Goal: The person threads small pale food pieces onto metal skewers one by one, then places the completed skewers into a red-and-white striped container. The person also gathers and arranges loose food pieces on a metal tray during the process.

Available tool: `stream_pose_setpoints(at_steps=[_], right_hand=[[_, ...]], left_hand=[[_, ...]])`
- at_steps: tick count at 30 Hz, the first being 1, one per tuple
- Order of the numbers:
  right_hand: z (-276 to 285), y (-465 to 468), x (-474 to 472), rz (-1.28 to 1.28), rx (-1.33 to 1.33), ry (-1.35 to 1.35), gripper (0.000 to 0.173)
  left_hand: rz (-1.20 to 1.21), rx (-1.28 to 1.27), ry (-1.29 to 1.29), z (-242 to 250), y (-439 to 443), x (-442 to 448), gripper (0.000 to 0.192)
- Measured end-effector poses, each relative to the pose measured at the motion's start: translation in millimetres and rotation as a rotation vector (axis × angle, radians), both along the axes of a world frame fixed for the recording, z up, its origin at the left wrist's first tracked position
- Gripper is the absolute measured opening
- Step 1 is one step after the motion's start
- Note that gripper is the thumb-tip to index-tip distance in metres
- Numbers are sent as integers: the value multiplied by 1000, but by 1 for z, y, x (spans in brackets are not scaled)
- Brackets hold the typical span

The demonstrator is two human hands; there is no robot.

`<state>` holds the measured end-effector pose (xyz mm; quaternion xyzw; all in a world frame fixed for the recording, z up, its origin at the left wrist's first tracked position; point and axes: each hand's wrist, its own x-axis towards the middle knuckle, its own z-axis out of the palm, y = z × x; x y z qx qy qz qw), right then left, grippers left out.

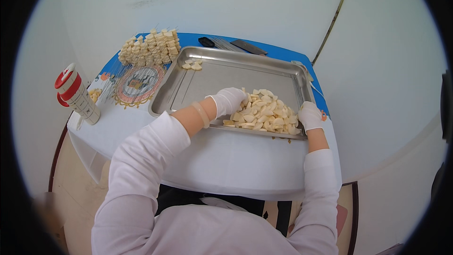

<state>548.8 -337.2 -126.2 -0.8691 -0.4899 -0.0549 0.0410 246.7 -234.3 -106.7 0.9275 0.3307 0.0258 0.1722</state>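
Note:
A steel tray [219,74] lies before me, with a heap of pale, wedge-cut slices [267,113] in its near right part. My left hand [230,101], in a white glove, touches the heap's left side with fingers curled; whether they pinch a slice is hidden. At the tray's right wall rests my right hand [310,115], also gloved, its fingers bent in at the rim. Thin skewers [296,86] lie along the inside of that wall, just beyond this hand. A few slices [193,64] sit apart in the far left corner of the tray.
Skewered slices [150,47] are stacked at the table's far left. Behind the tray lie a cleaver [248,46], loose skewers [224,43] and a black object [206,42]. A red-lidded bottle [79,97] stands at the left edge, beside some yellowish pieces [95,95]. A white cord [316,90] runs at right.

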Motion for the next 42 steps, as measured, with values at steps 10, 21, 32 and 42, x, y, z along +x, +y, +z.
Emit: stream_pose_setpoints(at_steps=[10,21,32,42], right_hand=[[17,5,-14,-73,-168,-5,17],[10,16,-3,-15,-295,-22,24],[-2,24,-2,-56,-277,-64,21],[7,24,-9,-146,-196,-24,20]], left_hand=[[-42,138,136,4,1,-4,25],[-79,172,-114,7,-15,-25,30],[183,-552,-652,15,-51,-53,26],[326,-1083,-1211,-9,-51,-60,23]])
